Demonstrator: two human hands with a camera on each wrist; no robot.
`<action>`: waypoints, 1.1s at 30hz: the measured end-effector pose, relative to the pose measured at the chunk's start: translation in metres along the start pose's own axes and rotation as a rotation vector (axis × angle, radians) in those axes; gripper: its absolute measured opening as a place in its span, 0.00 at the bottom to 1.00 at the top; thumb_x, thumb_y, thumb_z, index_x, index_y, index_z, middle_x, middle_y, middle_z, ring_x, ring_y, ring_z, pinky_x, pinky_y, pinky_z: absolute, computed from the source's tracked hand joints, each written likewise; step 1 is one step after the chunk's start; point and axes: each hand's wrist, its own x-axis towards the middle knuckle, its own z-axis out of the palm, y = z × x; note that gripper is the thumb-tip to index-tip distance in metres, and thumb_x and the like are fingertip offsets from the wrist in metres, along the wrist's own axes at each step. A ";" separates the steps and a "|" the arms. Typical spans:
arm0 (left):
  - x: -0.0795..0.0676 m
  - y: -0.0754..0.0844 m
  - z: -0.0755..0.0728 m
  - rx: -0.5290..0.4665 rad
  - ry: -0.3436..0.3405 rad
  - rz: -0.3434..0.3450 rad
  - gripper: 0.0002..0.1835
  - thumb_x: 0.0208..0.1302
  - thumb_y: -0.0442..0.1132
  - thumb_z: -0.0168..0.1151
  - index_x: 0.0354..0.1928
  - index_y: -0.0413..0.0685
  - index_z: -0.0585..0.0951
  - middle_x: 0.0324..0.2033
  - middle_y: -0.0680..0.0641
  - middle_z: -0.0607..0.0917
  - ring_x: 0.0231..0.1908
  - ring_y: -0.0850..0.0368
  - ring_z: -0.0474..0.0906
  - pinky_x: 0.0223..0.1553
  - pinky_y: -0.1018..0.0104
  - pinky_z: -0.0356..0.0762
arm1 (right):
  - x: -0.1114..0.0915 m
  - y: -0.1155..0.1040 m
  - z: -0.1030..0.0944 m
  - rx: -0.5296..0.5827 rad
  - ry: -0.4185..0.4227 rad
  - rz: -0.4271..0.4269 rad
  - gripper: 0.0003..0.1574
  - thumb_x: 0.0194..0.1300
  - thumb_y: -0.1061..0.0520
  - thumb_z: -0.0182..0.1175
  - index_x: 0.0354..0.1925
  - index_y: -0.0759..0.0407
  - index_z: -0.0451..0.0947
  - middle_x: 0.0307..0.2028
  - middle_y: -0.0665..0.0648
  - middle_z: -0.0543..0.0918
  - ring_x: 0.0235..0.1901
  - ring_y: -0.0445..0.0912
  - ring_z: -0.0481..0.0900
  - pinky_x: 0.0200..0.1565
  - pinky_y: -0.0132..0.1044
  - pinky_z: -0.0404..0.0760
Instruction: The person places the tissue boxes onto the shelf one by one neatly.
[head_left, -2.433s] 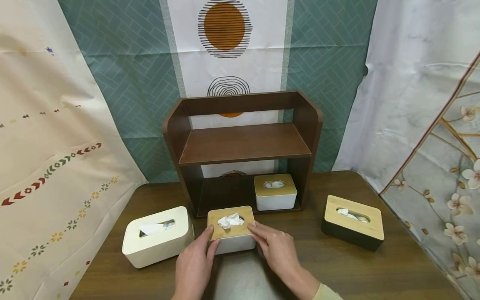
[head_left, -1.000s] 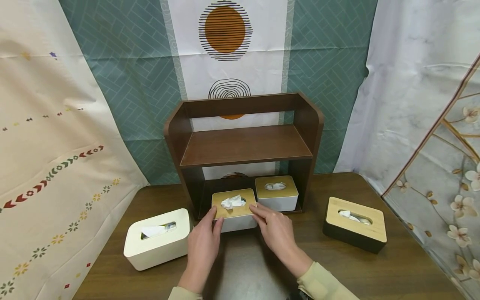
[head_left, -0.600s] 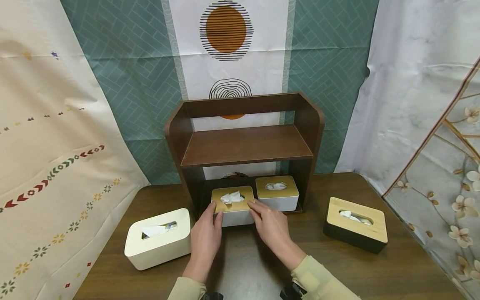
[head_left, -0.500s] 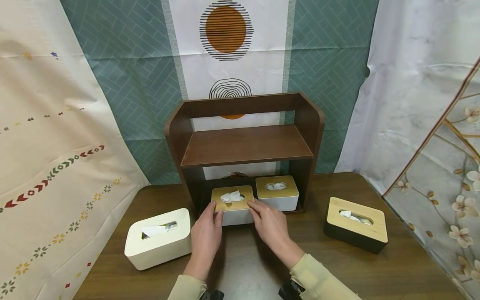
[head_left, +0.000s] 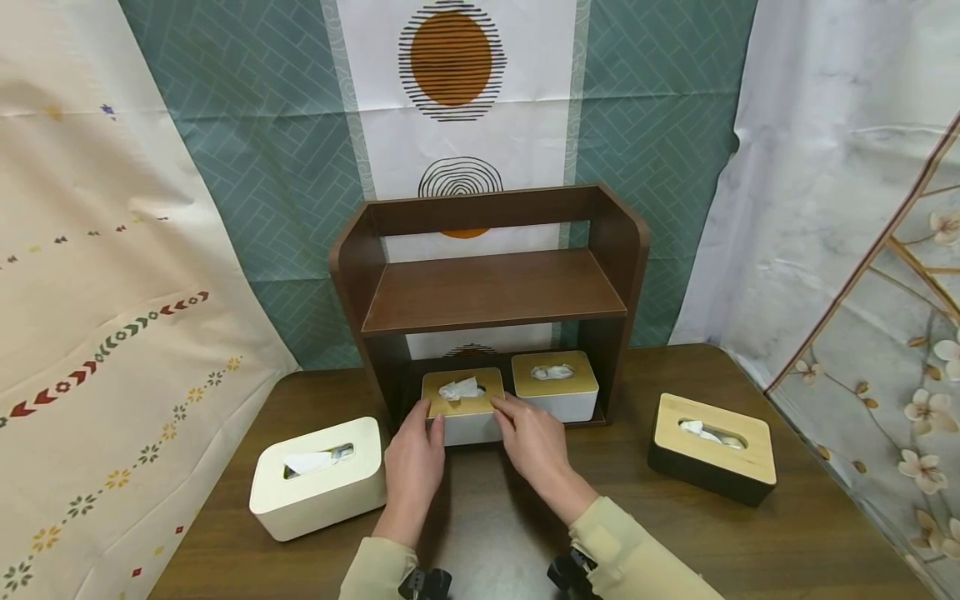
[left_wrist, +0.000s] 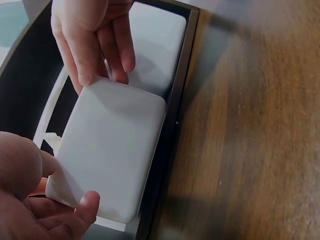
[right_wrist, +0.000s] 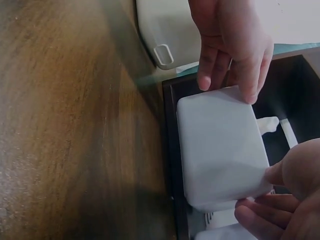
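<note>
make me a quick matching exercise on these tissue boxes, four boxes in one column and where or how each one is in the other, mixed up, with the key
Boxes
1. cream box
2. dark-sided box
3. left wood-topped white box
4. right wood-topped white box

Places or states
A. in the lower compartment, at its right end
B. on the table, right of the shelf unit
C. held between the left hand and right hand
D. on the table, left of the shelf unit

Pairs: 1-D, 2-B, 3-C, 4-A

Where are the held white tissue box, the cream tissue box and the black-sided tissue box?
Held white tissue box (head_left: 463, 407): head view, lid's front part.
Cream tissue box (head_left: 322, 482): head view, top's front part.
Black-sided tissue box (head_left: 711, 452): head view, lid's front part.
</note>
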 end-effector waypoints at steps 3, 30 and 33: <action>0.002 -0.001 0.002 -0.009 0.004 0.001 0.22 0.80 0.38 0.67 0.69 0.34 0.81 0.65 0.32 0.86 0.62 0.32 0.85 0.62 0.35 0.81 | 0.002 0.000 0.001 -0.013 0.006 -0.004 0.16 0.79 0.56 0.69 0.60 0.56 0.92 0.60 0.61 0.90 0.56 0.59 0.91 0.49 0.60 0.89; 0.030 -0.036 0.030 -0.026 0.057 0.046 0.21 0.83 0.44 0.63 0.66 0.37 0.82 0.57 0.31 0.89 0.52 0.30 0.88 0.50 0.33 0.84 | 0.020 0.000 0.015 -0.009 0.046 -0.007 0.11 0.78 0.58 0.70 0.54 0.56 0.94 0.49 0.57 0.94 0.45 0.56 0.93 0.41 0.56 0.89; 0.030 -0.028 0.023 -0.040 0.032 0.027 0.21 0.82 0.42 0.64 0.67 0.36 0.82 0.59 0.31 0.88 0.54 0.30 0.87 0.52 0.31 0.84 | 0.021 0.000 0.016 -0.003 0.040 -0.004 0.11 0.78 0.59 0.70 0.54 0.57 0.94 0.49 0.57 0.94 0.45 0.56 0.93 0.41 0.56 0.89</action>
